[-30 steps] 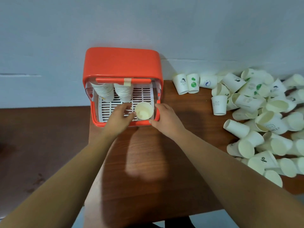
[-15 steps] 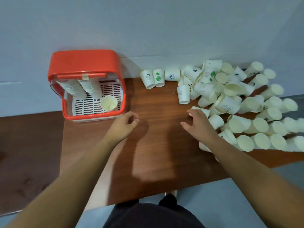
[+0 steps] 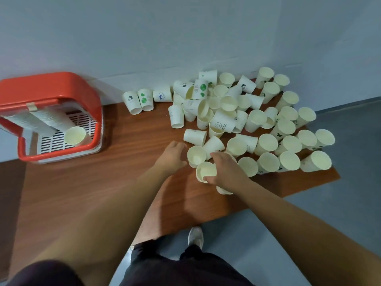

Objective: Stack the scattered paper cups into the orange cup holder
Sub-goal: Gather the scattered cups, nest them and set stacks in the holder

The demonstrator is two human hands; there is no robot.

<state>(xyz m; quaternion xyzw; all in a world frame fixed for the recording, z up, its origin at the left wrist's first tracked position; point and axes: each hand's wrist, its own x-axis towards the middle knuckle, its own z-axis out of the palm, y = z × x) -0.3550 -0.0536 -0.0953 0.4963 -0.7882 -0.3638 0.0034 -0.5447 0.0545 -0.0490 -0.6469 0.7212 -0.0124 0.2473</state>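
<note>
The orange cup holder (image 3: 49,87) stands at the table's far left with its lid up, holding two stacks of cups and a third short stack (image 3: 75,136) in front. Several white paper cups (image 3: 268,124) lie scattered over the right half of the table. My right hand (image 3: 225,172) grips one lying cup (image 3: 206,171) at the pile's near edge, thumb under its rim. My left hand (image 3: 172,155) reaches to a second cup (image 3: 196,155) just beyond it, fingers curled against its side.
The brown wooden table (image 3: 115,182) ends close behind the pile on the right, and a cup pokes out under my right wrist. A pale wall runs along the back. My shoe (image 3: 195,237) shows on the grey floor below the table's front edge.
Both hands left the holder and moved right to the pile. The right hand has taken hold of a cup, and the left has come up against another.
</note>
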